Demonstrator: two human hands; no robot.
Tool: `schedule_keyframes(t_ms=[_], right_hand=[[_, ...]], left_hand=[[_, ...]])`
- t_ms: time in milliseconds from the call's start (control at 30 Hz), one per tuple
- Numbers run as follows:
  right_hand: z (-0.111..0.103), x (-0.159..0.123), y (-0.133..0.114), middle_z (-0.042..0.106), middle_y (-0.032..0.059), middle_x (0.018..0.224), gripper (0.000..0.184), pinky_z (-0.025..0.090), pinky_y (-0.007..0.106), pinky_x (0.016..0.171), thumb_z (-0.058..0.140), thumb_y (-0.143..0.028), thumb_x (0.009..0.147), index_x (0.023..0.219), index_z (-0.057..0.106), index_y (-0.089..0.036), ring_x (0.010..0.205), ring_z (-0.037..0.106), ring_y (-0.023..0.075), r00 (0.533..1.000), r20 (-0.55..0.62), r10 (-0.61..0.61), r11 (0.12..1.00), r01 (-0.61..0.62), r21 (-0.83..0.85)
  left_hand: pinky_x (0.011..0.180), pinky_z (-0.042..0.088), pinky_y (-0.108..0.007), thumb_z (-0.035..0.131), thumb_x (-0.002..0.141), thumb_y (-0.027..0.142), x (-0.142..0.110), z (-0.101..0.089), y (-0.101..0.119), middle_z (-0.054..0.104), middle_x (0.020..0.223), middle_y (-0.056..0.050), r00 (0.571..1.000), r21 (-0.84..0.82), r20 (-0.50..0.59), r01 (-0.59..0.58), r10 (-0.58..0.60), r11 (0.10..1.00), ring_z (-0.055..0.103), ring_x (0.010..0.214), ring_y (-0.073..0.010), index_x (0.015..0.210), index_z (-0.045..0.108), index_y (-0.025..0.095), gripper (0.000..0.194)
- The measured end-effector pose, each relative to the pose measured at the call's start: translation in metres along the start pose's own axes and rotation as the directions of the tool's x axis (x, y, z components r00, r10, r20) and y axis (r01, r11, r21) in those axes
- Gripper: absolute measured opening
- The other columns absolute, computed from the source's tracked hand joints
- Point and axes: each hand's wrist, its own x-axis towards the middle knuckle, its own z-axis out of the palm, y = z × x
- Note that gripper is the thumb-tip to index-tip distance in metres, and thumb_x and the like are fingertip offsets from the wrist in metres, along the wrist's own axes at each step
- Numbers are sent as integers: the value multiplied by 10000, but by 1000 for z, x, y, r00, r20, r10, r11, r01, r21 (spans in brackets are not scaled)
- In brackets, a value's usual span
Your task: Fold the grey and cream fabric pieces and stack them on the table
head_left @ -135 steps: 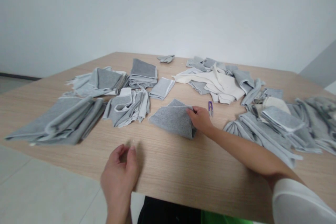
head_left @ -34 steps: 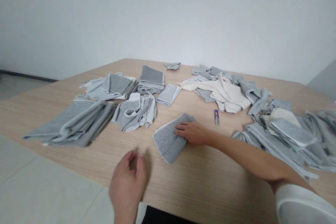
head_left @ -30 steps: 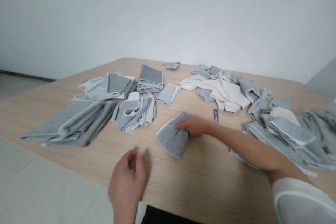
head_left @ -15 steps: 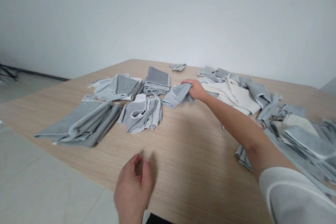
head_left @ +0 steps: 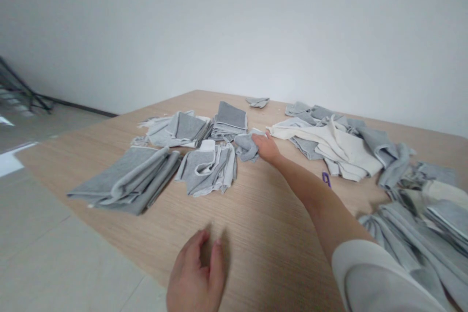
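Stretched forward across the table, my right hand [head_left: 266,147] has its fingers closed on the edge of a small grey cloth [head_left: 245,147]. This cloth lies on the wood, crumpled, beside a neat folded grey stack [head_left: 229,119]. Nearer to me sits a looser pile of grey cloth pieces [head_left: 210,168] with pale edges. My left hand [head_left: 197,270] is low at the near table edge, empty, with the thumb apart from the curled fingers.
Large folded grey cloths [head_left: 124,180] lie at the left edge of the table [head_left: 256,234]. Behind them is a pale grey pile [head_left: 179,129]. Cream cloth [head_left: 329,141] and heaped grey pieces [head_left: 420,239] cover the right. A purple item [head_left: 326,179] and a far scrap [head_left: 258,102] lie apart.
My right hand has lowered the grey cloth nearer the table, and the cloth looks more bunched. The view has shifted, bringing the purple item into sight. My left hand keeps its pose.
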Motion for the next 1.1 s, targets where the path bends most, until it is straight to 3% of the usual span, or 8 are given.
schedule_keyframes(t_ms=[167,367,567,733,1000,1100], right_hand=[[1,-9,18,555,127,1373,356,89,562,1155,372,-125,942,1216,595,-164,1217,525,248,987,126,-102,984,118,-133],[-13,-4,27,585,138,1316,303,140,572,1133,389,-130,935,1117,629,-151,1145,549,264,984,154,-89,956,127,-263],[-19,10,20,571,199,1252,366,156,577,1121,274,-177,973,1118,605,-115,1126,501,289,997,32,65,930,-49,-365],[-10,5,19,604,230,1114,393,169,682,1058,258,-125,947,1185,568,-77,1042,516,308,961,-53,270,886,-270,-377],[-2,-10,30,617,234,1132,470,168,699,1041,309,-133,937,1389,433,-91,1050,551,318,927,25,374,873,-343,-346],[-10,-14,34,616,233,1143,435,278,639,1016,315,-150,944,1337,491,-95,1051,559,317,911,32,411,865,-379,-330]], left_hand=[[901,510,-440,471,859,542,-1,-1,-2,687,1057,-149,998,19,-31,-55,56,998,645,984,-283,1072,638,116,504],[887,524,-453,484,859,534,0,-2,-1,690,1056,-153,995,37,-35,-91,93,995,651,989,-288,1068,636,112,495],[883,530,-467,477,851,540,1,1,-8,694,1081,-140,996,28,-14,-82,83,996,654,1009,-292,1066,637,139,482],[885,536,-451,514,844,529,0,1,-18,687,1123,-133,994,34,56,-91,89,995,653,1030,-283,1101,625,164,459],[912,516,-470,471,861,528,-1,5,-7,682,1099,-158,996,38,-35,-84,86,996,642,1038,-293,1070,636,130,478],[917,512,-476,482,855,535,-2,7,-9,677,1115,-158,996,46,-43,-81,83,996,639,1046,-298,1068,638,132,482]])
